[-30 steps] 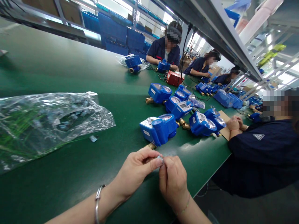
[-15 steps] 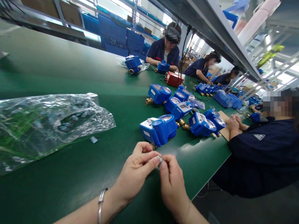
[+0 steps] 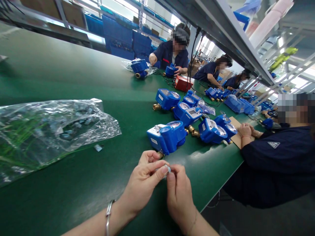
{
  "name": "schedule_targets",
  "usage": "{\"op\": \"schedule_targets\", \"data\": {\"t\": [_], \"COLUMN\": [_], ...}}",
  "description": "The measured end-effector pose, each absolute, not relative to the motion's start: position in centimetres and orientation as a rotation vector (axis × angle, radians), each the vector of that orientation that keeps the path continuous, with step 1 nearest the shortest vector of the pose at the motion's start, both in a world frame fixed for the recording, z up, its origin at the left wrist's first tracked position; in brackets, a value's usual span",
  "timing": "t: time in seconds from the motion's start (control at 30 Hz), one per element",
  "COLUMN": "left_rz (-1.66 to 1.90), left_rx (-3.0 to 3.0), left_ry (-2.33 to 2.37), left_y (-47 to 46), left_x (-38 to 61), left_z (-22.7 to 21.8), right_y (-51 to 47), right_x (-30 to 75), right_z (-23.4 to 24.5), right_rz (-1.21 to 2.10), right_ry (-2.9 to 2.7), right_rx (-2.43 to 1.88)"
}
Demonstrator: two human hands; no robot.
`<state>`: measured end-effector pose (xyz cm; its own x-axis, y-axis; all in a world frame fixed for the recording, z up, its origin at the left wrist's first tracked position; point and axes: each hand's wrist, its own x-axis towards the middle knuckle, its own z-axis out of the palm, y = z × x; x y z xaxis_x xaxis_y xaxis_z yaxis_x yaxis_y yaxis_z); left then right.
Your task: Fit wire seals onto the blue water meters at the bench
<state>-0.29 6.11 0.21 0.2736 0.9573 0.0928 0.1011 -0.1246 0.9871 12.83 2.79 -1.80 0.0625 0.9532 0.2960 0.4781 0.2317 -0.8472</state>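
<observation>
Just in front of the nearest blue water meter, my two hands come together over the green bench. Between thumb and forefinger, my left hand pinches a small pale-blue tag. My right hand has its thumb and fingertips closed against the same tag; a thin wire, if any, is too small to make out. The left hand's other fingers curl close to the meter's brass fitting. On the left, a clear plastic bag holds green wires with similar pale-blue tags. One loose tag lies beside it.
Several more blue meters with brass ends stand beyond. Farther back are a red box and hanging black cables. A co-worker sits at the right, hands on a cardboard sheet. Others work along the bench.
My hands stay pinched together in nearly the same place, the right fingers shifting slightly. Across the bench, a co-worker has raised one hand away from a meter.
</observation>
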Motion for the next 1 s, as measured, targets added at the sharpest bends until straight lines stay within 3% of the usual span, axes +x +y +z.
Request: {"op": "schedule_targets", "data": {"t": [0.1,0.17,0.27,0.33,0.47,0.7,0.87,1.0], "left_rz": [1.045,1.030,0.990,1.016,1.070,0.664,0.689,0.869], "left_rx": [1.461,1.520,1.689,1.756,1.762,1.913,1.796,1.827], "left_ry": [1.034,1.016,0.983,1.002,1.158,1.170,1.158,1.229], "left_y": [6.0,6.2,6.6,6.8,6.6,6.1,6.5,7.4], "left_x": [-0.1,-0.2,-0.5,-0.7,-0.9,-0.2,-0.1,-0.3], "left_z": [0.1,0.2,0.1,-0.1,-0.6,-0.2,-1.0,-3.0], "right_y": [2.9,3.3,3.7,3.8,3.4,2.9,3.6,4.8], "right_x": [13.2,13.1,13.0,13.2,14.4,15.5,15.5,14.6], "right_z": [-2.2,-2.0,-1.2,-0.8,-0.5,-1.5,-1.7,-2.2], "right_rz": [0.400,0.699,1.426,1.569,1.024,0.069,-0.158,-0.033], "right_ry": [-1.709,-1.578,-1.215,-1.135,-1.582,-2.284,-2.359,-2.274], "right_rx": [-1.366,-1.361,-1.241,-1.164,-1.328,-1.346,-1.321,-1.307]}}
